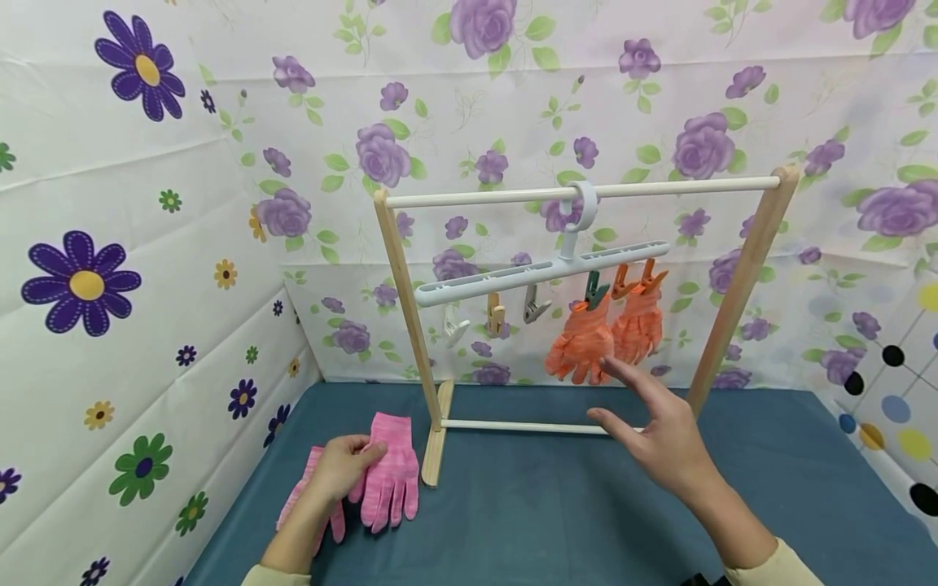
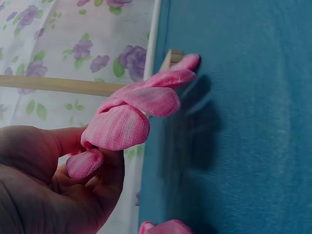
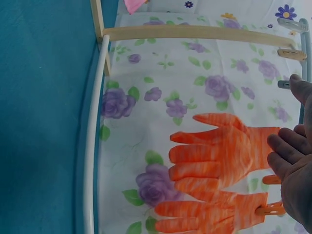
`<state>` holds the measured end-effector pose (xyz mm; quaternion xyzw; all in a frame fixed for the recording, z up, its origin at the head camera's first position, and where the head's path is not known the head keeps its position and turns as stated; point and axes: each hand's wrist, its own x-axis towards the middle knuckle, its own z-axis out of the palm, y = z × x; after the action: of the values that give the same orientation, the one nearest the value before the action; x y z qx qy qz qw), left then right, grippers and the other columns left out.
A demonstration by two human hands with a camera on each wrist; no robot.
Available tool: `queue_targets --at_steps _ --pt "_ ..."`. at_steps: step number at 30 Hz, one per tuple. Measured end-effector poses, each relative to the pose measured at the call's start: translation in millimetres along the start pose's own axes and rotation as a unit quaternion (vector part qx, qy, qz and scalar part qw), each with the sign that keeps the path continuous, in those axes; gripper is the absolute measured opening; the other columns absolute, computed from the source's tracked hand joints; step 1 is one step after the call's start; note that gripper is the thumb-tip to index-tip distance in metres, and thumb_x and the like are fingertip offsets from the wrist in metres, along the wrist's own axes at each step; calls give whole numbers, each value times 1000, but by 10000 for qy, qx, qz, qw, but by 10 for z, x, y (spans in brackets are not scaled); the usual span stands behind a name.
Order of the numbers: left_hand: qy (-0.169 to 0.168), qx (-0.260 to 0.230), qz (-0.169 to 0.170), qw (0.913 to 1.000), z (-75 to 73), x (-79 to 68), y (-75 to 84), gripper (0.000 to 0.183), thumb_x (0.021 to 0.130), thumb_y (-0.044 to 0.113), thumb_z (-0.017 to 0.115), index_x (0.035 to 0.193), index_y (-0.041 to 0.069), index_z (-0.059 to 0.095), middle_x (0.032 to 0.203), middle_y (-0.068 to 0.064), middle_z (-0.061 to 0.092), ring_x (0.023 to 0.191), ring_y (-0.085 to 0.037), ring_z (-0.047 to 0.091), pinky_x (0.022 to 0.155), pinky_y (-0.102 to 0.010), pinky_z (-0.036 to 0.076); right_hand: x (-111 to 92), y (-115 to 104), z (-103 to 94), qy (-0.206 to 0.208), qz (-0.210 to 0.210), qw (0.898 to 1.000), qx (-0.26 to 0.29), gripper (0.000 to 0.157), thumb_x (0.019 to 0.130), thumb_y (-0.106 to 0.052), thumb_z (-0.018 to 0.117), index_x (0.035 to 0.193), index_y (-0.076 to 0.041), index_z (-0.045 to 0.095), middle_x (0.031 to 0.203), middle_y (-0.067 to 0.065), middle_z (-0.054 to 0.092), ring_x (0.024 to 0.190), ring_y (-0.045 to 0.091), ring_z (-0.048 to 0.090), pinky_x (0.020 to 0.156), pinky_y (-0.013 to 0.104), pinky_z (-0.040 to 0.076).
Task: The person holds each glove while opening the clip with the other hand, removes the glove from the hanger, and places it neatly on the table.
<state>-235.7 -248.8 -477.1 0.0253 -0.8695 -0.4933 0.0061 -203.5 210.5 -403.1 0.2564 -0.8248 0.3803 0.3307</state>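
My left hand (image 1: 343, 466) pinches a pink knit glove (image 1: 394, 480) between thumb and fingers. In the left wrist view that glove (image 2: 122, 124) hangs above the blue cloth, its shadow beside it. A second pink glove (image 1: 299, 488) lies partly hidden behind my left forearm. My right hand (image 1: 663, 435) is held up with thumb and fingers spread, holding nothing. Just beyond it, two orange gloves (image 1: 582, 342) hang by clips from a light grey hanger (image 1: 506, 277). A green clip (image 1: 595, 289) and orange clips (image 1: 648, 278) grip their cuffs.
The hanger hooks over the white top rod (image 1: 476, 197) of a wooden stand, which has a wooden foot (image 1: 437, 439) near the pink gloves. White (image 1: 454, 327), tan (image 1: 495, 316) and grey (image 1: 536, 304) clips dangle from the hanger's left half. Flowered cloth walls enclose the blue tabletop (image 1: 528, 505).
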Motion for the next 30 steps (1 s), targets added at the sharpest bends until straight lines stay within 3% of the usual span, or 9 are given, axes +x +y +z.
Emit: queue_targets --at_steps 9,16,23,30 --pt "-23 227 -24 9997 77 38 -122 17 102 15 71 103 -1 77 75 -4 63 63 -17 58 62 -32 48 -122 60 -37 -24 36 9999 -146 86 82 -5 92 157 -19 53 147 5 63 136 13 57 105 9 39" --pt "16 778 161 9968 118 47 -186 18 99 13 73 105 -5 75 79 -4 65 72 -16 61 67 -35 52 -196 66 -66 4 150 9996 -240 88 81 -8 94 157 -21 53 148 3 63 137 15 57 106 7 35" --pt "3 1218 40 9925 161 67 -210 22 98 14 73 108 -5 71 70 -5 59 51 -16 55 56 -34 49 -257 98 -83 -20 316 9991 -287 90 81 -9 94 158 -24 52 149 -2 62 136 19 58 105 6 34" --pt "120 1769 126 9841 198 93 -235 16 93 11 76 101 -2 71 81 -8 64 59 -19 59 57 -36 50 -303 145 -81 -121 432 9981 -427 91 83 -10 93 161 -26 49 150 -2 61 137 10 55 104 7 37"
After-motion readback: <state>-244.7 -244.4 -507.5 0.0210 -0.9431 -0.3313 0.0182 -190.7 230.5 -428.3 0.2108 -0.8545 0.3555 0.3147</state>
